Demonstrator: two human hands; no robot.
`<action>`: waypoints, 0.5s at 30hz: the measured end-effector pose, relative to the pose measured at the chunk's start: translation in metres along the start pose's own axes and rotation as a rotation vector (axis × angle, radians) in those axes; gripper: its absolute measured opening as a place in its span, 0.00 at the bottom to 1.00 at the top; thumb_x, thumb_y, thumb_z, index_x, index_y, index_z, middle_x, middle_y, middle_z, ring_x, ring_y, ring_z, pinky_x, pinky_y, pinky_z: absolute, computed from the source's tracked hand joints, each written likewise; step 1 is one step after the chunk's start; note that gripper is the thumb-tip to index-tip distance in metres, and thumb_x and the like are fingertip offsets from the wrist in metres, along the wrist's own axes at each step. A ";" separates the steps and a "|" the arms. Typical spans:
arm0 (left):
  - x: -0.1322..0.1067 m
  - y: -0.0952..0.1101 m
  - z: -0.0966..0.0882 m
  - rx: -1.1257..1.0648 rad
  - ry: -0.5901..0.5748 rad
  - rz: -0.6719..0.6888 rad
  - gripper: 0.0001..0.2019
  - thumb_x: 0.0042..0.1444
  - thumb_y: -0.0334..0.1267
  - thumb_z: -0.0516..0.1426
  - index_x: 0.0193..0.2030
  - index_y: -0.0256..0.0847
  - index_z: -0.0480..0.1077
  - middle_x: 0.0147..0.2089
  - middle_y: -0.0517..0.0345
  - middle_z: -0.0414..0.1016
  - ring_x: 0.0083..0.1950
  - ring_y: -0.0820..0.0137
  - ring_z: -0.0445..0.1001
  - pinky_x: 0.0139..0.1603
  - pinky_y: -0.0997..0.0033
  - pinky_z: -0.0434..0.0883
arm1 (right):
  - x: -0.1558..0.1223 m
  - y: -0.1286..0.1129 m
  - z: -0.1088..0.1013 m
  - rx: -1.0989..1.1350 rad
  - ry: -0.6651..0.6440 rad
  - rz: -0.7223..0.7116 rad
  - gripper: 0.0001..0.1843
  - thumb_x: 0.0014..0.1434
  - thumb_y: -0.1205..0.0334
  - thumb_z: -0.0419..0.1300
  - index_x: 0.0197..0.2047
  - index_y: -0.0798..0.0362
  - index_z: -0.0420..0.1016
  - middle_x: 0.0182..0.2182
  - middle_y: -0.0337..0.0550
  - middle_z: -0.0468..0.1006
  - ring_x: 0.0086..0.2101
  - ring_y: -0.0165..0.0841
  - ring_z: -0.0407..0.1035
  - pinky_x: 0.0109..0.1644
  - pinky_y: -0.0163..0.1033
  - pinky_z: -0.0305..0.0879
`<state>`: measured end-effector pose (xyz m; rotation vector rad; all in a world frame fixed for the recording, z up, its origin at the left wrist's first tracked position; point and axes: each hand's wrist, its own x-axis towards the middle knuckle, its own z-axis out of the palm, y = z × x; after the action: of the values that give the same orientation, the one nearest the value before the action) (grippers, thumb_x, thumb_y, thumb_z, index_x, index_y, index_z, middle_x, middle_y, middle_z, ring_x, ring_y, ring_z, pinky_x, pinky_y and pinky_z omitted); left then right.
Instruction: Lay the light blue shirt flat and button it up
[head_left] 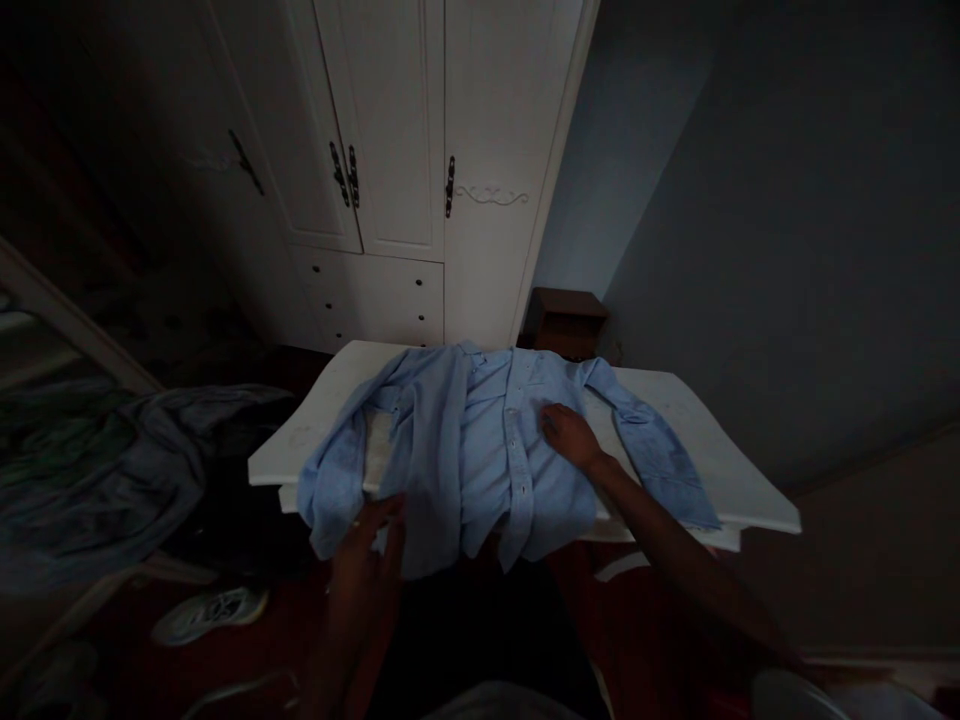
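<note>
In the head view, a blue shirt (491,440) lies front up, sleeves out, across a white desk (731,470); the right hand (571,437) is on its front, the left hand (369,548) at its near edge; whether either grip is clamped on cloth I cannot tell

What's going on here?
A person has both hands on or near a light blue shirt laid out, buttons showing, on a white tabletop. The right hand is on the shirt's front, fingers bent. The left hand is at the lower edge; it's too dark to tell whether either hand grips the cloth. The sleeves lie out to both sides. A white wardrobe stands behind.
</note>
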<state>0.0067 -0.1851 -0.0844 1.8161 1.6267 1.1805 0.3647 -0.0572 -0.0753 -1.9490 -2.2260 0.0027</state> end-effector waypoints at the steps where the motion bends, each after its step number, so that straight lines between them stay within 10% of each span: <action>1: 0.016 0.010 0.006 -0.021 0.030 0.032 0.18 0.60 0.48 0.51 0.47 0.41 0.74 0.48 0.50 0.78 0.47 0.61 0.77 0.48 0.62 0.74 | 0.002 -0.002 -0.001 0.025 0.013 -0.005 0.15 0.63 0.68 0.52 0.51 0.57 0.72 0.49 0.50 0.75 0.50 0.38 0.68 0.56 0.38 0.60; 8: 0.160 0.034 0.060 0.153 -0.001 0.369 0.16 0.61 0.40 0.50 0.50 0.37 0.72 0.51 0.47 0.76 0.54 0.60 0.73 0.59 0.57 0.67 | 0.040 0.007 -0.016 0.088 0.075 0.025 0.21 0.62 0.68 0.52 0.59 0.59 0.67 0.56 0.53 0.71 0.57 0.39 0.63 0.62 0.40 0.57; 15: 0.256 0.037 0.118 0.583 -0.399 0.187 0.24 0.55 0.52 0.58 0.49 0.34 0.73 0.52 0.34 0.74 0.55 0.49 0.72 0.53 0.54 0.69 | 0.088 0.036 -0.025 0.139 -0.001 0.157 0.21 0.61 0.72 0.52 0.58 0.60 0.67 0.56 0.56 0.72 0.57 0.39 0.65 0.60 0.40 0.59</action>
<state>0.1108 0.0761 -0.0420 2.4076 1.6869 0.3634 0.3930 0.0318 -0.0435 -2.0409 -2.0090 0.1740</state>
